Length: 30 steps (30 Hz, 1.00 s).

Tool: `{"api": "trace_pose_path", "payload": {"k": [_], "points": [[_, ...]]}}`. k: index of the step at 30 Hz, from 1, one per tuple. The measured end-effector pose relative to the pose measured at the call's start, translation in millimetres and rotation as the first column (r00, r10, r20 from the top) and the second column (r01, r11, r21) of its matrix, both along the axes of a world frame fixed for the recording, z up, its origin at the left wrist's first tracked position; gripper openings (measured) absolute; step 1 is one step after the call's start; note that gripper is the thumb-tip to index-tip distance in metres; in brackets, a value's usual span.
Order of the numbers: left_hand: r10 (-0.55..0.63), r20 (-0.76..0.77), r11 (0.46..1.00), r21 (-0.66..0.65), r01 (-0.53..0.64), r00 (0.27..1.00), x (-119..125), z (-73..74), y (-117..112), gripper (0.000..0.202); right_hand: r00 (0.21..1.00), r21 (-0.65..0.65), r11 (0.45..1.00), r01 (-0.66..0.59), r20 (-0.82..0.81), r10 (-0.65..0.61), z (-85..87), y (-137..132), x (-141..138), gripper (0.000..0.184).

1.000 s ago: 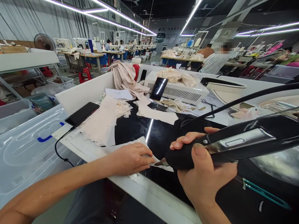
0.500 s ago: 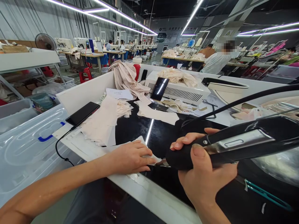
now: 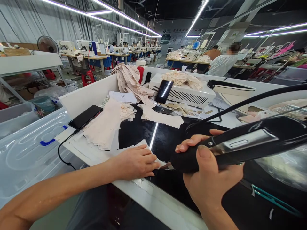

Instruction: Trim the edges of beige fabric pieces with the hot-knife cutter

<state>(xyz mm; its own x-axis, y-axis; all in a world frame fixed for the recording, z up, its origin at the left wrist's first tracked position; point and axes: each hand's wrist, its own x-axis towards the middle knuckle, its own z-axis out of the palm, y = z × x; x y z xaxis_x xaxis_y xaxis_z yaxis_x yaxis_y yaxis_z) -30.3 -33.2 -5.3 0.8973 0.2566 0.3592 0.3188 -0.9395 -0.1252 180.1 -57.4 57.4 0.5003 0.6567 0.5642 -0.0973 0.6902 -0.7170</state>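
We see the table [image 3: 134,135] with its glossy black top, pale edge nearest us. Over its near right part slants the tool [image 3: 240,147], long and rigid; we judge it fairly heavy, best gripped round its thick body, clear of the tip. At its front lies the cloth [image 3: 145,143], on the table's near edge. We expect it to be light, limp and apt to slide on that smooth surface, so it is best pressed flat from above.

Our right hand [image 3: 208,172] is clamped round the tool, fingers on the far side, thumb on the near. Our left hand [image 3: 137,162] rests on the cloth, fingers nearly side by side, slightly bent, gripping nothing we can see. The metal tip [image 3: 168,165] meets or nearly meets the cloth; we cannot tell which.
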Motion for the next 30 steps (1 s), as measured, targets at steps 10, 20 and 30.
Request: {"api": "trace_pose_path", "payload": {"k": [10, 20, 30], "points": [[0.005, -0.014, 1.000, -0.015, -0.006, 1.000, -0.7, 2.3, -0.5, 0.036, 0.999, -0.015, 1.000, -0.019, -0.037, 0.019, -1.4, 1.3, 0.1, 0.057], [-0.002, 0.006, 1.000, -0.022, 0.002, 1.000, 0.2, 1.0, -0.1, 0.037, 1.000, -0.013, 1.000, 0.008, 0.002, -0.008, -3.6, 1.3, 0.8, 0.058], [0.047, 0.158, 0.976, -0.217, -0.011, 0.986, -2.1, -10.8, 8.0, 0.029, 0.997, -0.077, 0.995, 0.060, 0.056, -0.056, 2.5, 3.7, 14.9, 0.070]]}}
